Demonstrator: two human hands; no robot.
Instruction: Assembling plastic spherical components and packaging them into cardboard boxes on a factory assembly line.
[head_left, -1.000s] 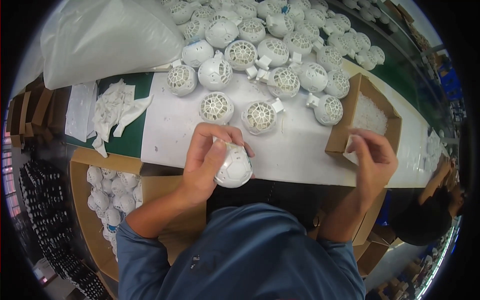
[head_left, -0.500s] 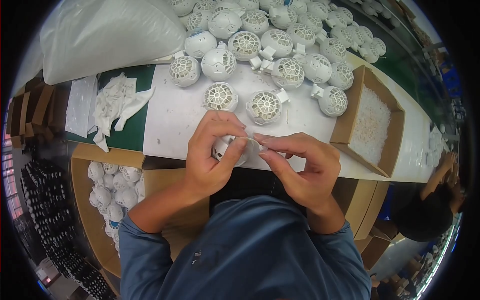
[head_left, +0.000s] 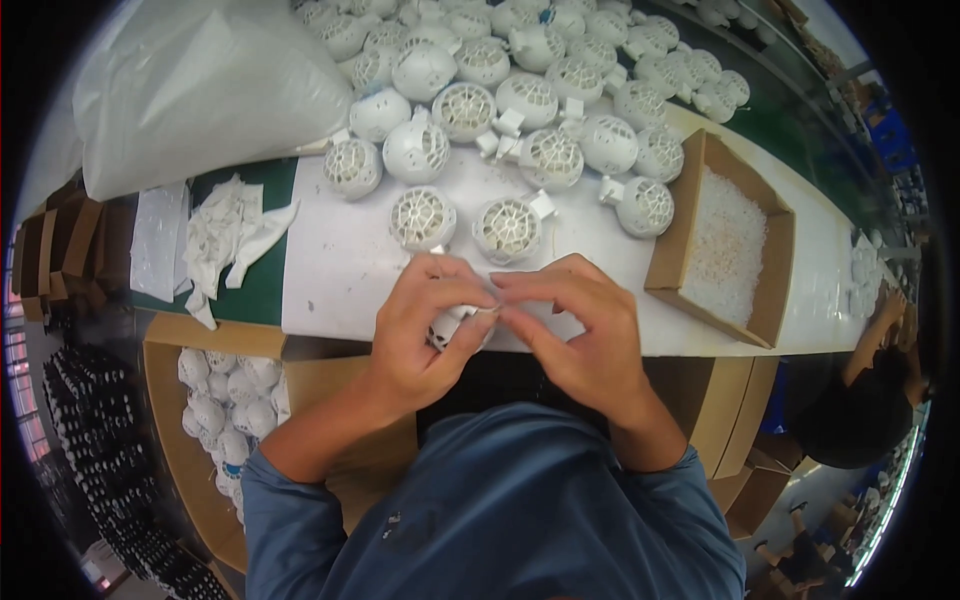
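Note:
Close to the table's front edge, my left hand [head_left: 430, 315] is wrapped round a white plastic ball [head_left: 446, 326] with cut-out openings. Most of that ball is hidden by the fingers. My right hand [head_left: 575, 320] meets it from the right, thumb and forefinger pinched together beside the left thumb. Whatever the right fingertips hold is too small and blurred to make out. Just beyond my hands sit two white lattice-faced balls, one at the left [head_left: 422, 218] and one at the right [head_left: 507, 229].
Many more white balls [head_left: 465, 112] crowd the back of the white table [head_left: 330, 290]. At right stands a cardboard tray [head_left: 668, 240] of small clear pieces. A white cloth [head_left: 225, 225] and plastic bag [head_left: 200, 100] lie left. Below is a carton [head_left: 165, 400] of balls; another person [head_left: 860, 400] works far right.
My right hand has moved left, its fingertips now against the left thumb and the ball. The view has shifted slightly, so the table and balls appear a little further left.

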